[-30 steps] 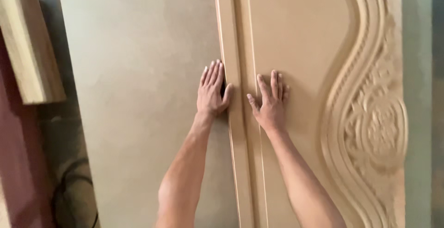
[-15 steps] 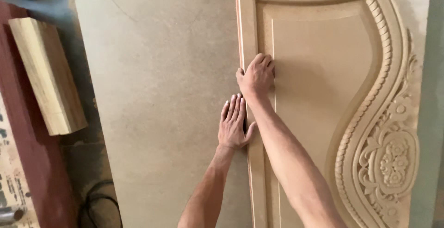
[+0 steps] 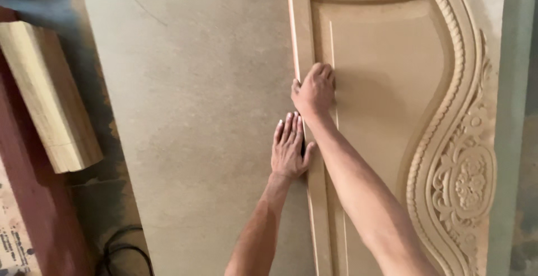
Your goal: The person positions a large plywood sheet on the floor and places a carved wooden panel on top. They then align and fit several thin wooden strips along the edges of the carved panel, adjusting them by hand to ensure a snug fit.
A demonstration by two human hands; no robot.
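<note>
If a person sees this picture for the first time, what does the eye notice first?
First comes the carved door panel on the right, with a curved rope border and a flower ornament at lower right. Next, the right hand curled on its left edge, and the left hand flat on the plain board beside it.
</note>
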